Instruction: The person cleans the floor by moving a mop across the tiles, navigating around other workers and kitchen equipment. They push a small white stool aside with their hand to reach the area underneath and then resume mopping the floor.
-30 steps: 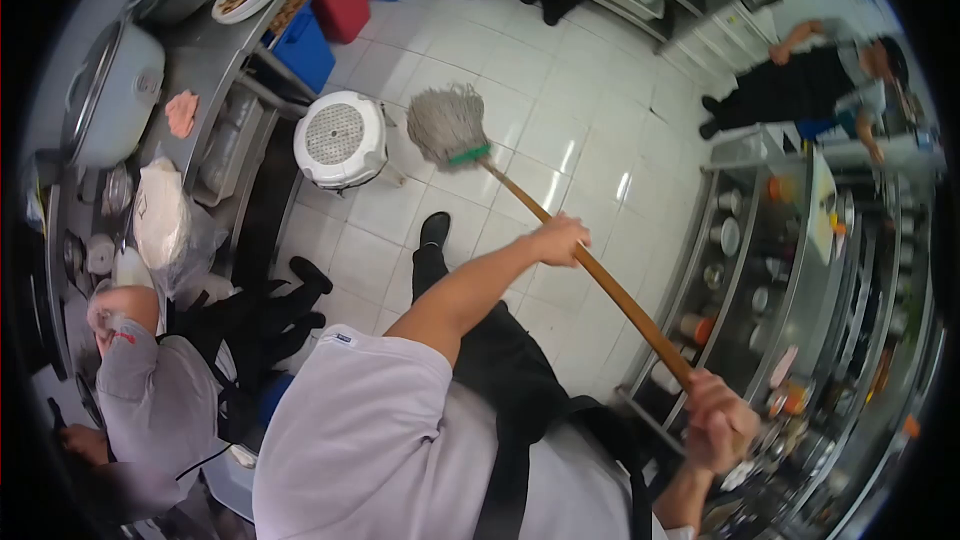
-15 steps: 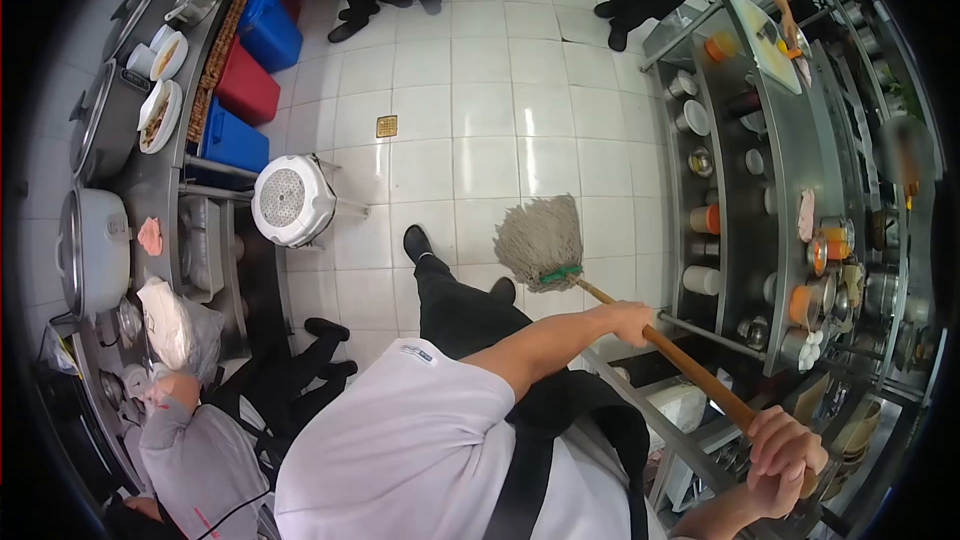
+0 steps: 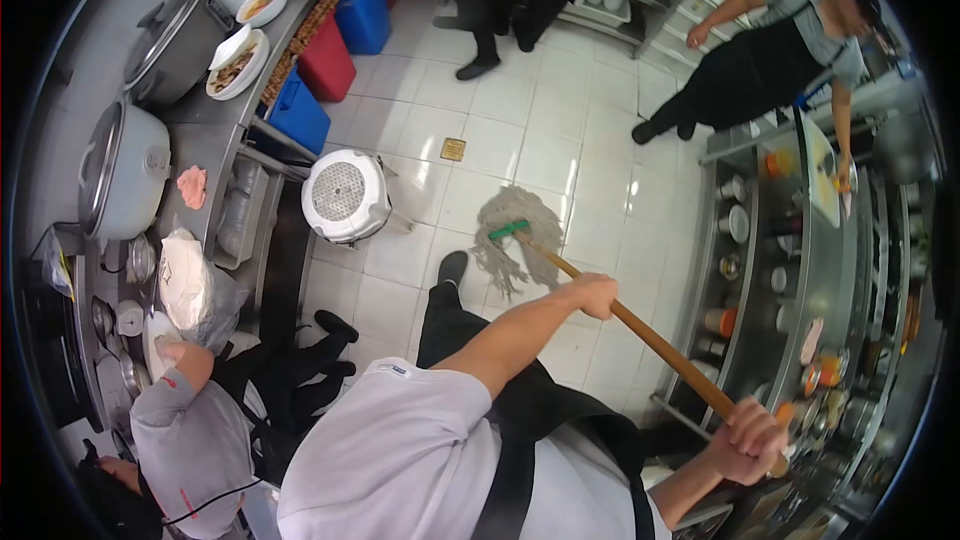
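Observation:
My left hand is closed around the wooden handle of a mop, partway down its length. Close to the handle's upper end, my right hand wraps round it in a fist. The handle slants down and away to the left, ending in a green clamp. From that clamp the grey string mop head spreads over the white tiled floor, just ahead of my shoe.
A white round-topped stool stands left of the mop head, beside a counter with pots and plates. Steel shelving lines the right side. One co-worker is at lower left; others stand at the far end. A floor drain lies ahead.
The mop head has swung left across the floor, and its strings now fan around the clamp. Both hands have shifted left with the handle. The view has turned, showing more of the co-worker at upper right.

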